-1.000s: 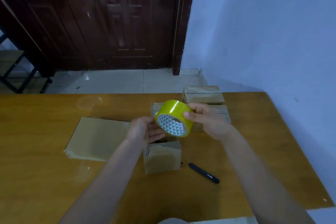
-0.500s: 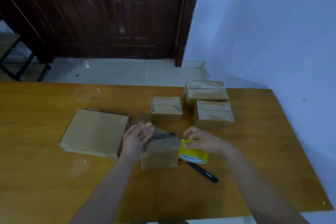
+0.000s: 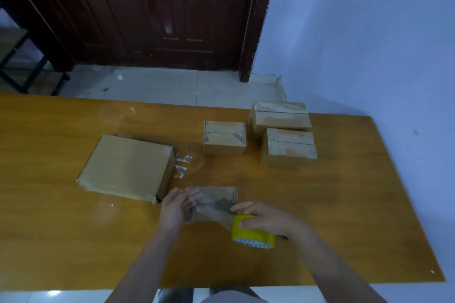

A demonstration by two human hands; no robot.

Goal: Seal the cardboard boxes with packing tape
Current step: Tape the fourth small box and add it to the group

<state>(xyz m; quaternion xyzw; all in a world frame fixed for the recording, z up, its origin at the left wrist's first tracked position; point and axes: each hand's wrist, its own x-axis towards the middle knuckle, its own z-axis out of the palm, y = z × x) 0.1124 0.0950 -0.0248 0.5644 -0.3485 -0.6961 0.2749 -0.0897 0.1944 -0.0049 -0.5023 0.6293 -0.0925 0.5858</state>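
Two hands work nearest the table (image 3: 344, 216) edge: the right hand (image 3: 264, 219) has its grip curled round the yellow tape roll (image 3: 253, 233), while the left hand (image 3: 173, 208) pinches the end of the clear strip (image 3: 211, 206) stretched over the small box (image 3: 216, 195) between them. Farther left lies a flat carton (image 3: 125, 166) (tape scraps beside it). Beyond stand three closed boxes (image 3: 288, 146), near each other.
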